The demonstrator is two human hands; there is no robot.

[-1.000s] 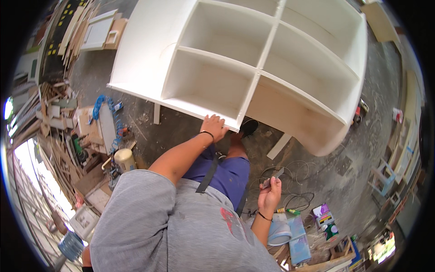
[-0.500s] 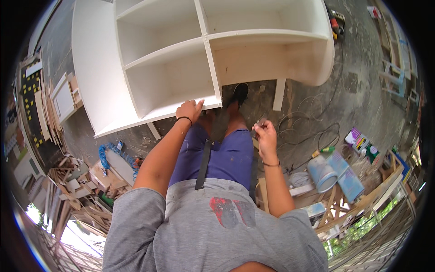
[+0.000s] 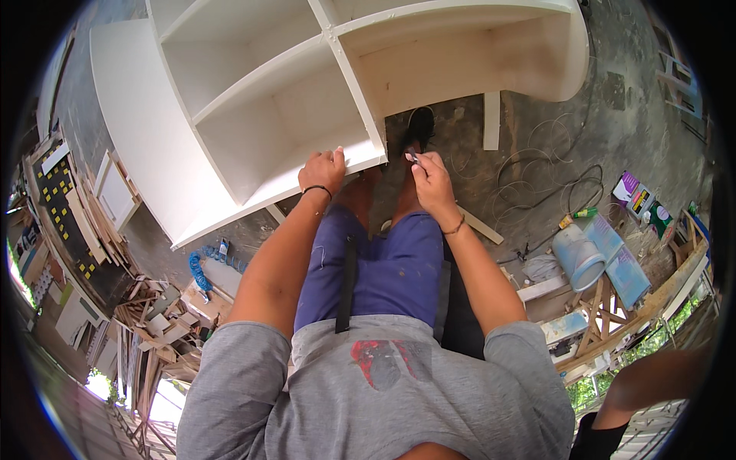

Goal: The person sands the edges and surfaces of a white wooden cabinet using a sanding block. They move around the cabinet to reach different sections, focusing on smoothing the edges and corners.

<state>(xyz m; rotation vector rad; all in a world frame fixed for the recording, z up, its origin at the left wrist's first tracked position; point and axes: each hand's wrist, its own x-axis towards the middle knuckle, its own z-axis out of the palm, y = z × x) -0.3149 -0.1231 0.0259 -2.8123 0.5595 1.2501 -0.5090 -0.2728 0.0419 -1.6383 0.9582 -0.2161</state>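
Observation:
A large white shelf unit [image 3: 280, 170] with several open compartments stands in front of me. My left hand [image 3: 322, 172] is at the front edge of its lower board, fingers curled over that edge; their tips are partly hidden. Just right of the unit's middle upright, my right hand [image 3: 432, 182] is closed in a pinch. Between its thumb and forefinger sits a small dark, metallic-looking piece [image 3: 414, 158], too small to name. This hand is apart from the unit, above my leg and shoe.
Another person's bent limb [image 3: 652, 383] shows at lower right. A whitish-blue bucket [image 3: 579, 261] stands near a purple-and-white package [image 3: 632, 190]. Thin cable [image 3: 537, 172] loops over the floor. Wood offcuts [image 3: 157, 322] and a coiled blue hose [image 3: 198, 272] lie at left.
My right hand has moved left and forward, toward the shelf unit's corner, with the small piece. My left hand stays at the board edge. Another person's limb has appeared at lower right.

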